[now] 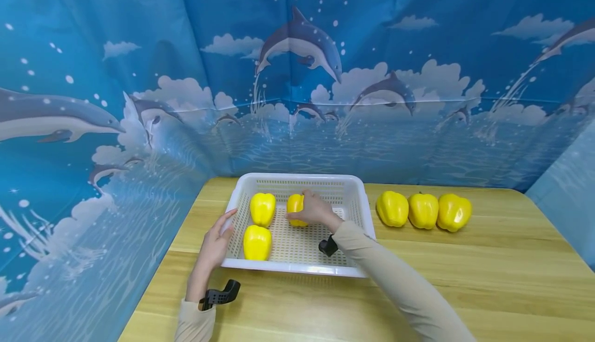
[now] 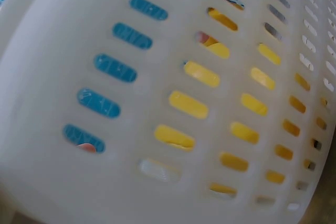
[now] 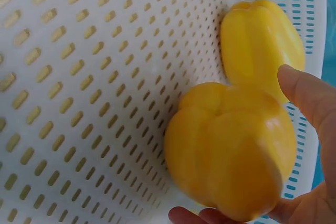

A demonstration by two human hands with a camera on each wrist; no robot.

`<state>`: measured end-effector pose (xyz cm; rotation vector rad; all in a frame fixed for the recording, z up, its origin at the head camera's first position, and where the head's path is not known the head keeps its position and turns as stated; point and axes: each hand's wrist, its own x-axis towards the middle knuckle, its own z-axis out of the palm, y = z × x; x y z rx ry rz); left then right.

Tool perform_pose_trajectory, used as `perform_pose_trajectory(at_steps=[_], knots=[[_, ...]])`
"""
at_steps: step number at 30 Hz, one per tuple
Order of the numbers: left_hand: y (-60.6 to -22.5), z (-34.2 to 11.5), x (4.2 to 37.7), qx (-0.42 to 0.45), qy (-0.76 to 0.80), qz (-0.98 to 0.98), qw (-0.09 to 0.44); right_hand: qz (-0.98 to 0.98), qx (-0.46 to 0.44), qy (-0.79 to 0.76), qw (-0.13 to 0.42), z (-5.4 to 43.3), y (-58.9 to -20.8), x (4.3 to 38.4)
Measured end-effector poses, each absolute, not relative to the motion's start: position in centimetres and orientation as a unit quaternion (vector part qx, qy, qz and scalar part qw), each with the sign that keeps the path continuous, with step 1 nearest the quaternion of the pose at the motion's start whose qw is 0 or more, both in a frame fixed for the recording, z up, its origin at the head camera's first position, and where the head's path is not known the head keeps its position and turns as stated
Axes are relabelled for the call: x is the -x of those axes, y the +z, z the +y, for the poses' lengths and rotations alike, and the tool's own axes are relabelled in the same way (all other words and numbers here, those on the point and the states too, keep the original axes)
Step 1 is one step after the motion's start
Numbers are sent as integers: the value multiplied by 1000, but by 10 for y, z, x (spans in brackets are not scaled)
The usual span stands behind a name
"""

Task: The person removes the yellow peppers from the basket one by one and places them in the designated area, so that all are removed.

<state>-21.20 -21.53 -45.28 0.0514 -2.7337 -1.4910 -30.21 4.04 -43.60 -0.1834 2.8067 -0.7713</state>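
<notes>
A white perforated plastic basket [image 1: 297, 267] stands on the table. Inside it, on the left, lie two yellow bell peppers, one farther back [image 1: 262, 208] and one nearer [image 1: 257, 243]. My right hand [image 1: 317, 210] reaches into the basket and holds a third yellow bell pepper [image 3: 231, 150] near the back wall, thumb on one side and fingers on the other. My left hand [image 1: 215, 244] rests against the basket's left rim with its fingers extended. In the left wrist view the basket's slotted wall [image 2: 126, 145] fills the frame, and yellow shows through the slots.
Three more yellow bell peppers stand in a row right of the basket: a left one [image 1: 392, 208], a middle one [image 1: 423, 211] and a right one [image 1: 454, 212]. Behind the wooden table [image 1: 488, 280] hangs a blue dolphin-print curtain [image 1: 297, 140].
</notes>
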Motion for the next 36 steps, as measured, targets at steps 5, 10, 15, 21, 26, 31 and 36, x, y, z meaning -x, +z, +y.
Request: perform_pose_trajectory(at_steps=[5, 10, 15, 21, 26, 31, 36], knots=[[-454, -216, 213, -15, -476, -879, 14, 950, 45, -281, 130, 41, -441, 304], [-455, -218, 213, -16, -476, -879, 13, 939, 36, -308, 148, 43, -442, 304], [-455, -217, 214, -16, -479, -878, 14, 934, 41, -324, 144, 44, -442, 303], [-455, -216, 213, -17, -479, -878, 14, 930, 42, -336, 143, 44, -445, 303], [-455, -216, 214, -18, -475, -880, 14, 928, 44, -342, 138, 45, -445, 304], [-454, -216, 213, -22, -477, -879, 10, 920, 48, -368, 126, 44, -442, 302], [-453, -216, 212, -19, -476, -879, 15, 907, 55, -402, 110, 45, -435, 300]])
